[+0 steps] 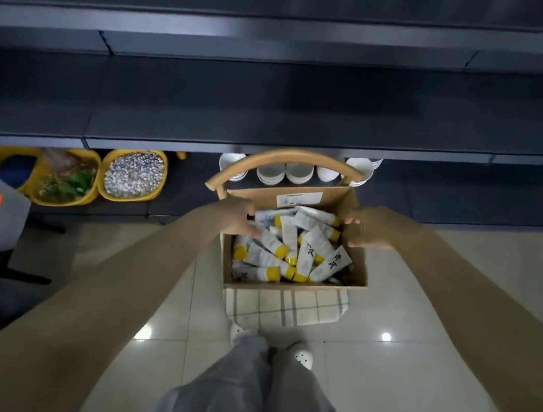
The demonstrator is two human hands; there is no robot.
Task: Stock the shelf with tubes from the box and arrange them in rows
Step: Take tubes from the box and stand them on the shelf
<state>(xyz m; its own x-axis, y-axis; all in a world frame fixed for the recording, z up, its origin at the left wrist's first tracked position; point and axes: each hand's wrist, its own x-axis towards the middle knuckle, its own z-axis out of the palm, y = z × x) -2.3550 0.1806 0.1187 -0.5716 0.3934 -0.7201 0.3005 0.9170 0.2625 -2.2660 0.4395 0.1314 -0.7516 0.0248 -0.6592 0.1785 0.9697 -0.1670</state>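
Open box point(290, 286) of yellow-capped tubes point(305, 255) on a chair point(286, 159), in front of the dark shelf point(276, 109).
The left grip point(236, 215) curls onto the tubes by the box's left wall; I cannot tell whether it holds 1. The right grip point(368, 230) hovers half-curled over the right wall, nothing in it.

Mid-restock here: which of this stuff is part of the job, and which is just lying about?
Job: cardboard box, tubes, shelf, left hand, right hand, both reaching into the box.
Lying about: yellow baskets, white bowls, chair under the box, checked cushion, grey container.
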